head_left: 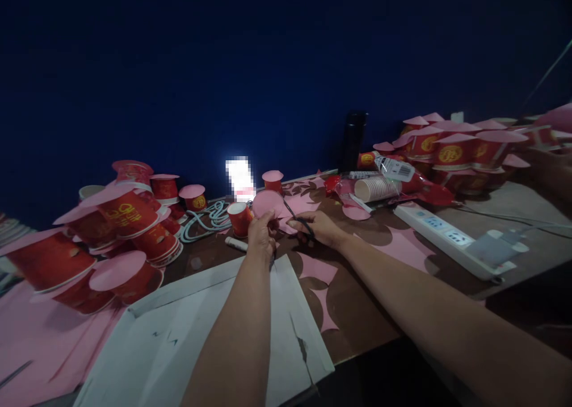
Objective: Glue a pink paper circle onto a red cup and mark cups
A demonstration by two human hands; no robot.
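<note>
My left hand (261,231) is closed on a round pink paper disc (267,203), holding it up over the brown table (370,311). My right hand (315,225) grips black scissors (295,214), their blades pointing up and left at the disc's right edge. Both hands are close together near the middle of the table. A red paper cup (240,217) stands just left of my left hand, with a white glue stick (236,244) lying beside it.
Red cups capped with pink discs pile up at left (120,228) and back right (460,151). A white power strip (451,240) lies at right, a sleeve of white cups (378,188) behind. White paper (201,335), pink scraps (317,269), a cable coil (208,219) and a lit phone (240,177) surround the hands.
</note>
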